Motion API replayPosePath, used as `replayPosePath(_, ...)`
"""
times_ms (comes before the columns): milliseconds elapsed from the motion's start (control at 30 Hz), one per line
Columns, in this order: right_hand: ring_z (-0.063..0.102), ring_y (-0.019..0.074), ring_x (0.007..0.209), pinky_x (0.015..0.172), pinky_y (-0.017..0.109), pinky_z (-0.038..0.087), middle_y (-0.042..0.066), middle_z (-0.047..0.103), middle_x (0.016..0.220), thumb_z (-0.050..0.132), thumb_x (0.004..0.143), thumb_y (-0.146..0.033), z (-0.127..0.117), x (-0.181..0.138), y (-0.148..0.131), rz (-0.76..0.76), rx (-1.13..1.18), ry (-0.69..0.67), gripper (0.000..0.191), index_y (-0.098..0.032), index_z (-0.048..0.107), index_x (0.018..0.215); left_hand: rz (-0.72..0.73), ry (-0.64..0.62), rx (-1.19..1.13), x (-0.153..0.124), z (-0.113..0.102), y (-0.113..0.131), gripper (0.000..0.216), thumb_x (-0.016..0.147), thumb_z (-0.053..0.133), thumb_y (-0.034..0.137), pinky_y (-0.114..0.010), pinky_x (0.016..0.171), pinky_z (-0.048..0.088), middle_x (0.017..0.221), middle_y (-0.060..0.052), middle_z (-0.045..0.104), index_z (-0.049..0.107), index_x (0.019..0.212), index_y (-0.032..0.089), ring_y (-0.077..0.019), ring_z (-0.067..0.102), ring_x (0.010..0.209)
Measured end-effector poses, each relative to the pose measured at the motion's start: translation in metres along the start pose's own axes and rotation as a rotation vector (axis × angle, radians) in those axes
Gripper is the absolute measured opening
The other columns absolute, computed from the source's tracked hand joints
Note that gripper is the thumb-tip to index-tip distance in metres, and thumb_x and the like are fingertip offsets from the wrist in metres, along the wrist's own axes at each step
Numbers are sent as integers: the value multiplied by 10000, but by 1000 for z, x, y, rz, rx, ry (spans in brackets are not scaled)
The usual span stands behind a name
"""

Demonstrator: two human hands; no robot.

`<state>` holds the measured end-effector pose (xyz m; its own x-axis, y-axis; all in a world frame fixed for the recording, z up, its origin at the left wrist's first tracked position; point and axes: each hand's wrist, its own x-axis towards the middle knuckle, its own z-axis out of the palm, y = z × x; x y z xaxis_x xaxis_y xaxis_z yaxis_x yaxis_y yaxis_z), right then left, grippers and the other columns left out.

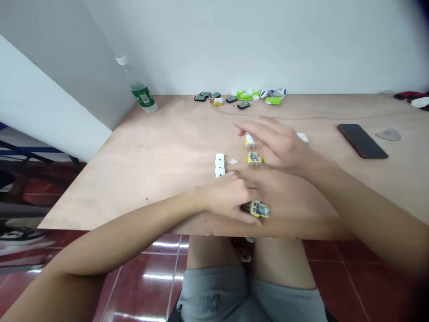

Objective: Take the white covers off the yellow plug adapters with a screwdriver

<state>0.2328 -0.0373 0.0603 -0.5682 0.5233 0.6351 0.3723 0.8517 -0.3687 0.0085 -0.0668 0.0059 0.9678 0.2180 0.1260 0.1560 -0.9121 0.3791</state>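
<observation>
Head cam looks down at a plywood tabletop point(100, 179), with both hands busy near the middle of it. The left hand point(224, 197) has its fingers point(246, 219) curled down right by a yellow-and-white module point(259, 209) near the front edge, but you can't really tell if they're gripping it. The right hand point(273, 145) is a bit blurred, fingers loosely spread and open, hovering just over two small yellow parts point(253, 150). Just left of those are stacked white blocks point(219, 165) and a couple of tiny white bits point(233, 161), and a white piece point(302, 137) pokes out past the right hand. Farther back there's a row of small green, black and white parts point(239, 98), a water bottle point(139, 87) with a green label, and a dark phone point(362, 141) off to the right.
</observation>
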Motion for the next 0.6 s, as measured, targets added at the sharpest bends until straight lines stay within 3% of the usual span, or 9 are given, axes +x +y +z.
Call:
replayPosePath(100,759,244,928,785,420,644,71,830,1242,677,1128,-419,-2,-13,-11,275,339,244,409,-338,746,1523,-13,83,54,-1,-2,2,467,1058,810,626,-477,973,615,1235,-165,820,809,1215,187,-357,786,1123)
replayPosePath(200,605,185,660,565,346,451,39,791,911,754,1102,-535,3,-18,-17,423,646,362,363,-300,808,1374,-20,117,115,-2,-5,4,442,1082,791,587,-502,1083,609,1297,-188,794,820,1207,164,-378,756,1229)
replayPosePath(300,506,162,586,541,334,330,9,635,675,670,1143,-642,9,-19,-17,497,898,322,456,-231,839,1040,-67,161,176,-3,-8,4,494,1092,763,620,-475,993,612,1102,-162,784,813,1110,129,-351,755,1087)
replayPosePath(400,407,135,514,526,315,301,-34,466,588,679,1090,-767,11,-19,-14,544,1150,273,654,-227,638,723,-87,177,187,-5,-10,3,523,1099,741,658,-441,927,593,1096,-143,790,808,1098,140,-321,750,1026)
replayPosePath(500,222,114,463,482,289,239,-73,264,519,614,1104,-799,8,-20,-13,576,1295,180,773,-249,381,614,-81,183,112,-6,-12,0,485,1080,786,633,-412,937,583,1185,-132,810,804,1170,157,-302,758,1060)
replayPosePath(600,109,110,458,452,292,175,-78,150,488,503,1106,-873,6,-22,-13,582,1317,87,842,-266,242,584,-98,174,41,-6,-14,-3,483,1057,811,644,-411,962,585,1184,-124,811,803,1170,174,-303,761,1079)
